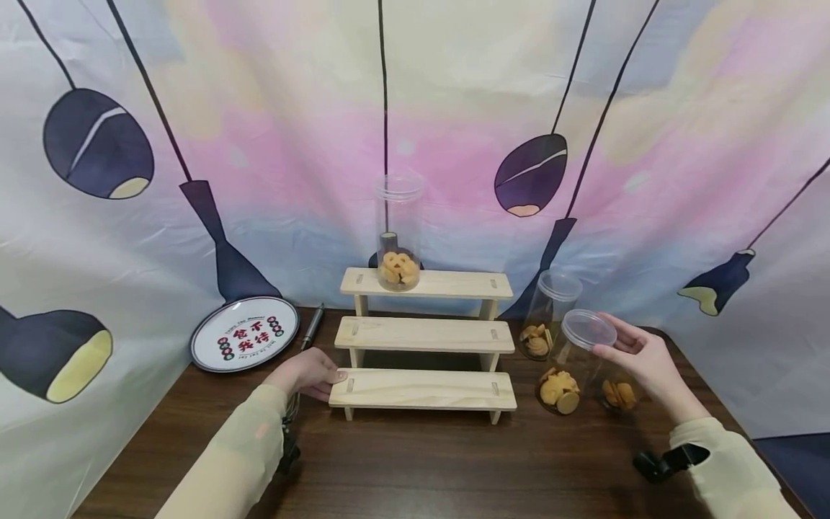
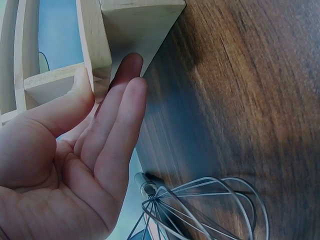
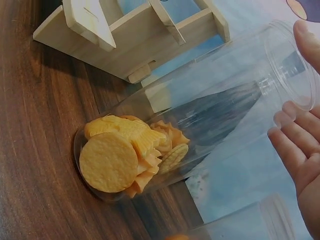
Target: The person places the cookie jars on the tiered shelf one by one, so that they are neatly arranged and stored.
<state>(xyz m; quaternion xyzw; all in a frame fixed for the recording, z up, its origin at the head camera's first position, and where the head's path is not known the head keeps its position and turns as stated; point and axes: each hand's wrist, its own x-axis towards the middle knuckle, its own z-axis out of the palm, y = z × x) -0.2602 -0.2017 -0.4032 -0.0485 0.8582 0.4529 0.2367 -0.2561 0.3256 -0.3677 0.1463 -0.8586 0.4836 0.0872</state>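
My left hand holds the left end of the lowest step of a three-step wooden display stand. In the left wrist view its thumb lies on top of the board and the fingers reach beneath. At the right, my right hand grips the lidded top of a clear jar, thumb on one side and fingers on the other. Biscuits lie in that jar's bottom, which appears to touch the table. Another clear jar with biscuits stands on the top step, towards its left.
Behind the gripped jar stands another biscuit jar; a further one, holding biscuits, is partly hidden by my right hand. A whisk lies by my left hand. A round white plate with red lettering leans against the printed cloth.
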